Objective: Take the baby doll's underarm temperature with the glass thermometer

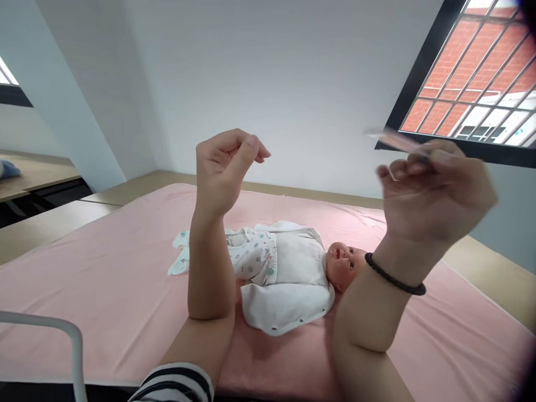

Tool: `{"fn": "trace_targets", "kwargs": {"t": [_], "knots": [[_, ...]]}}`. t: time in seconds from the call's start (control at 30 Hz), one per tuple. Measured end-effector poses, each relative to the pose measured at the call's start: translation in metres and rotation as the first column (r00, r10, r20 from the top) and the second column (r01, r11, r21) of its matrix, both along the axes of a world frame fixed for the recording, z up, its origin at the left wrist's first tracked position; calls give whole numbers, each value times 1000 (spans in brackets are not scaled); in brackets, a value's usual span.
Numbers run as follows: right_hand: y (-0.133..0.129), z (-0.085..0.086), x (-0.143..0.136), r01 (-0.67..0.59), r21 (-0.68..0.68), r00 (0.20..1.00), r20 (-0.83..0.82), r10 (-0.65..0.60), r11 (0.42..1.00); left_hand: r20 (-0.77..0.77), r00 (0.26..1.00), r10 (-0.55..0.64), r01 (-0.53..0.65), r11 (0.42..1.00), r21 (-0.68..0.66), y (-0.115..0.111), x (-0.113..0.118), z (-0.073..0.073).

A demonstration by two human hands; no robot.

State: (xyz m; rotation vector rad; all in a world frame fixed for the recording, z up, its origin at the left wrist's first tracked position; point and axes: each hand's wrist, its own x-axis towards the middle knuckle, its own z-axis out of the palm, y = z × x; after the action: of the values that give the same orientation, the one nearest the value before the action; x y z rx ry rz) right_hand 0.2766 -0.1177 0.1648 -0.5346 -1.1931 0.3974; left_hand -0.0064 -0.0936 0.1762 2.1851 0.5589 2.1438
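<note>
A baby doll (pixel 341 262) lies on its back on a pink sheet (pixel 104 279), its head to the right. It wears a white top (pixel 297 259), spread open at the side, and patterned white trousers (pixel 257 257). My left hand (pixel 224 170) is raised above the doll's legs, fingers curled and thumb against them, with nothing visible in it. Up at the right, my right hand (pixel 435 192) grips a thin, pale, translucent stick-like object (pixel 391 138), blurred by motion, its tip pointing left. Neither hand touches the doll.
A pale metal rail (pixel 42 319) curves at the lower left. Wooden table surface (pixel 489 268) shows beyond the sheet's edges. Behind stands a white wall (pixel 285 95) with a barred window (pixel 477 78) at the right. Another table (pixel 37 170) is at the far left.
</note>
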Motion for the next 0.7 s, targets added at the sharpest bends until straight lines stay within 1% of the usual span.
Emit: {"fn": "trace_targets", "kwargs": {"t": [0.07, 0.13, 0.2, 0.23, 0.27, 0.33, 0.37, 0.4, 0.43, 0.47, 0.5, 0.53, 0.57, 0.6, 0.63, 0.7], "knots": [[-1, 4, 1, 22, 65, 999, 42, -24, 998, -11, 1000, 5, -5, 1000, -11, -2, 2, 1], [-6, 8, -1, 62, 66, 992, 105, -69, 996, -31, 1000, -4, 3, 1000, -28, 0, 5, 1], [-10, 11, -1, 102, 53, 979, 170, -109, 993, -47, 999, 6, -9, 999, -54, 10, 9, -1], [-10, 12, 1, 81, 30, 981, 175, -85, 996, -55, 998, 31, -36, 996, -76, 20, 11, -4], [-9, 13, 4, 35, -1, 988, 153, -34, 999, -70, 995, 74, -82, 990, -111, 31, 13, -8], [2, 13, 17, -63, -65, 994, 87, 69, 996, -148, 972, 183, -212, 954, -212, 59, 17, -19], [10, 12, 26, -93, -97, 994, 55, 98, 991, -242, 947, 213, -280, 914, -293, 74, 19, -26], [21, 11, 36, -69, -111, 997, 39, 74, 991, -388, 899, 202, -360, 847, -392, 87, 21, -33], [32, 8, 47, -28, -144, 998, 48, 35, 989, -571, 810, 132, -462, 744, -483, 99, 22, -41], [44, 4, 60, 16, -200, 997, 72, -2, 980, -737, 676, -19, -574, 614, -542, 109, 23, -48], [56, -1, 73, 55, -279, 993, 114, -24, 959, -815, 537, -217, -661, 491, -567, 117, 25, -55], [68, -8, 86, 90, -369, 981, 192, -19, 925, -819, 454, -351, -710, 413, -570, 123, 26, -62], [78, -16, 100, 138, -459, 954, 299, 6, 878, -799, 392, -456, -743, 355, -567, 128, 28, -68], [87, -25, 114, 211, -541, 904, 424, 48, 814, -774, 359, -522, -759, 319, -567, 132, 30, -75], [94, -35, 127, 302, -614, 830, 545, 115, 730, -761, 343, -551, -768, 301, -565, 135, 32, -81], [104, -58, 149, 372, -706, 760, 604, 240, 602, -758, 313, -573, -794, 279, -539, 141, 36, -92]]}}
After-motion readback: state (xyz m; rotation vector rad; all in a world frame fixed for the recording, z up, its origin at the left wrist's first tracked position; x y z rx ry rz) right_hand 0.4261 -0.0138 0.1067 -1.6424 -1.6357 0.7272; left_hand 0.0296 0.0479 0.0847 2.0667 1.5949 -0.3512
